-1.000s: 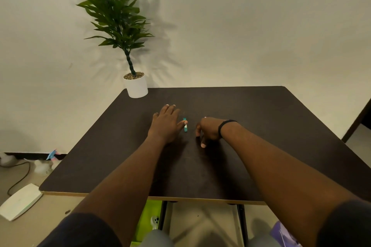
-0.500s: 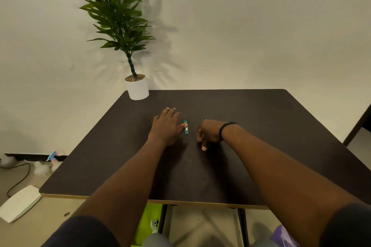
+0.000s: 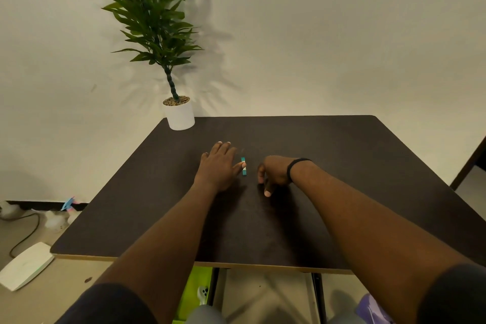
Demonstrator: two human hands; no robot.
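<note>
The 2 hands lie near the middle of the dark table (image 3: 368,166), a little toward its far edge, with a small teal stick (image 3: 244,172) flat on the surface between them. The stick carries a white band and runs roughly from the far edge toward the near edge. The left hand (image 3: 218,166) is released and spread palm down on the table, fingers straight and pointing at the far edge. Its thumb reaches sideways and its tip touches the stick at about the middle, with no grasp around it. The right hand (image 3: 276,172) sits just beside the stick on the other side, apart from it, knuckles up and fingers loosely bent downward, grasping nothing. 1 digit points back toward the near edge, and its tip seems to rest on the surface, though the angle is too flat to be sure. A black wristband (image 3: 297,164) circles the right wrist. A potted plant (image 3: 180,117) in a white pot stands at the far left corner, against the wall. On the floor beyond the left edge lie a flat white box (image 3: 26,265) and a dark cable (image 3: 23,234).
</note>
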